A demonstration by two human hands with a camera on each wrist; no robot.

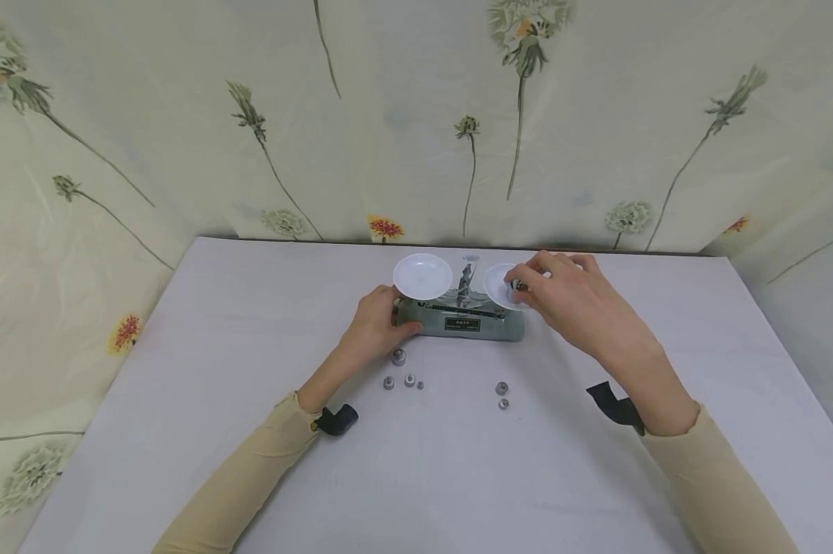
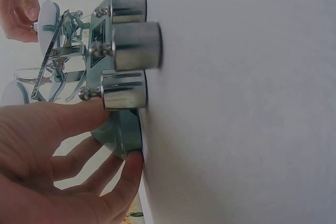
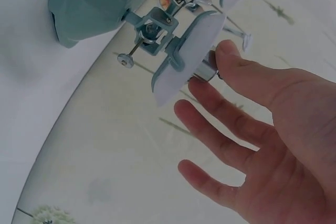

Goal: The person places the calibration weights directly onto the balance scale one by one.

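A green balance scale (image 1: 488, 331) with two white pans stands at the far side of the table. My left hand (image 1: 374, 327) grips the left end of its base, thumb in front and fingers round the back, as the left wrist view (image 2: 68, 156) shows. Over the right pan (image 1: 495, 286), my right hand (image 1: 575, 304) pinches a metal weight (image 3: 206, 67) between thumb and forefinger. In the right wrist view the weight is against the pan (image 3: 184, 61); the other fingers are spread apart. The left pan (image 1: 423, 275) bears nothing.
Several small metal weights (image 1: 398, 356) stand on the white table (image 1: 250, 346) in front of the scale's left part. Two more weights (image 1: 502, 388) stand farther right. A flower-patterned cloth (image 1: 388, 154) hangs behind the table's back edge.
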